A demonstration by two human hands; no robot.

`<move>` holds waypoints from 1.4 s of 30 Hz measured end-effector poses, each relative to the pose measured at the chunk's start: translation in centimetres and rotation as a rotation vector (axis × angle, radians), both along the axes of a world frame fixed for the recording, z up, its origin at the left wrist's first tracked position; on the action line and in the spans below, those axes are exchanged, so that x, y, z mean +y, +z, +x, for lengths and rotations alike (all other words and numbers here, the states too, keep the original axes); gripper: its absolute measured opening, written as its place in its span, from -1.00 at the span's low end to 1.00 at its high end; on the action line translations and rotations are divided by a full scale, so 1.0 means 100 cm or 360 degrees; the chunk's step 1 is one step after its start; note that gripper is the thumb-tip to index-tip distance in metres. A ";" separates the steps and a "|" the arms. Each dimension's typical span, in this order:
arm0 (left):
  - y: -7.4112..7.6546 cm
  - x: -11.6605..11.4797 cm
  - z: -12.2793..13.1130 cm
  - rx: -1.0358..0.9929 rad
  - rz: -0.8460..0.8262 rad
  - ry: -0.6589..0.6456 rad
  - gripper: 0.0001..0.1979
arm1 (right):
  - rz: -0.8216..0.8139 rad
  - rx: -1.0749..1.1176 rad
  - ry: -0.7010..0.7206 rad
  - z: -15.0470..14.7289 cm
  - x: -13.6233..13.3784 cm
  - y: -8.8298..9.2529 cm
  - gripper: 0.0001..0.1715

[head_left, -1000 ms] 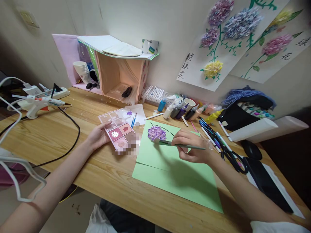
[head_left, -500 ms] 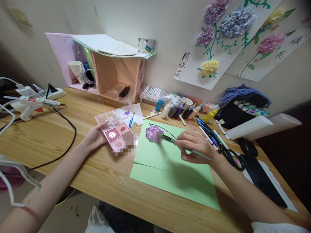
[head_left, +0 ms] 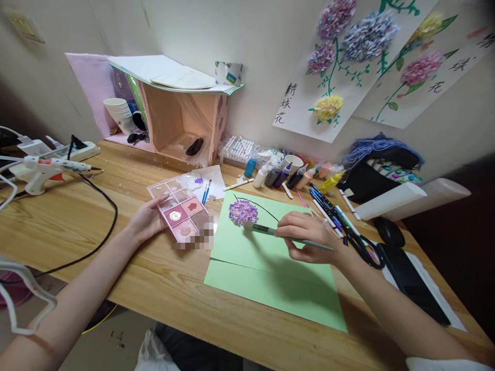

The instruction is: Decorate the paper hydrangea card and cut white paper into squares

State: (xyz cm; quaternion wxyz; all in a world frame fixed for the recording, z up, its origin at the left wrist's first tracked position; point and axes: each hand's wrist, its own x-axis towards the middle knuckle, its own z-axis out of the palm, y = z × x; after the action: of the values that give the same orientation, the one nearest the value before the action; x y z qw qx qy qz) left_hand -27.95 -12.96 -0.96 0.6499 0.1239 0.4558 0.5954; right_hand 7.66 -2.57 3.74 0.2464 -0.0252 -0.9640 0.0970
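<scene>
Now the right hand (head_left: 309,238), grip closed on the brush (head_left: 266,231), has slid its bristles from 3 to 5 o'clock of the purple flower (head_left: 242,211) on the green paper (head_left: 270,288); the left hand (head_left: 147,222) still grips the palette (head_left: 180,208), at the paper's 9 o'clock

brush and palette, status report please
Left hand holds palette edge. Right hand grips brush, bristles at purple flower on green paper. Scissors beside right hand, off the paper.
</scene>
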 end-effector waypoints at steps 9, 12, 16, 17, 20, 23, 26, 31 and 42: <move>-0.005 -0.003 0.000 0.0074 -0.0006 -0.0070 -0.48 | -0.0450 0.0603 -0.0374 -0.026 -0.007 0.011 -0.74; -0.006 -0.004 0.001 0.0079 0.0048 -0.0103 -0.45 | -0.0708 0.0486 -0.0285 -0.062 -0.011 0.010 -0.77; -0.010 -0.004 0.002 0.0015 0.0024 -0.0086 -0.44 | -0.0779 0.0218 -0.0096 -0.103 -0.009 0.004 -0.80; -0.011 -0.004 0.002 0.0008 0.0003 -0.0078 -0.44 | -0.0794 0.0184 -0.0080 -0.109 -0.008 0.003 -0.80; -0.013 -0.004 0.002 -0.0057 0.0021 -0.0167 -0.47 | -0.0836 0.0240 -0.0111 -0.117 -0.004 0.003 -0.81; -0.011 -0.005 0.003 -0.0117 0.0073 -0.0233 -0.50 | -0.0809 0.0227 -0.0108 -0.117 -0.004 0.004 -0.82; -0.009 -0.006 0.005 -0.0127 0.0085 -0.0207 -0.50 | -0.0805 0.0257 -0.0129 -0.116 -0.006 0.004 -0.83; -0.009 -0.005 0.003 -0.0057 0.0044 -0.0128 -0.49 | -0.0970 0.0475 -0.0329 -0.098 0.002 0.003 -0.82; -0.003 -0.002 0.002 0.0084 -0.0043 -0.0071 -0.43 | -0.0354 0.0111 -0.0212 0.004 0.018 0.000 -0.81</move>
State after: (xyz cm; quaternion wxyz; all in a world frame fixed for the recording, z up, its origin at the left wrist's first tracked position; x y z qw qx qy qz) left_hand -27.78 -13.14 -1.30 0.6524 0.1408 0.4779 0.5711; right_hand 8.03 -0.78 3.72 0.2813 -0.1128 -0.9343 0.1875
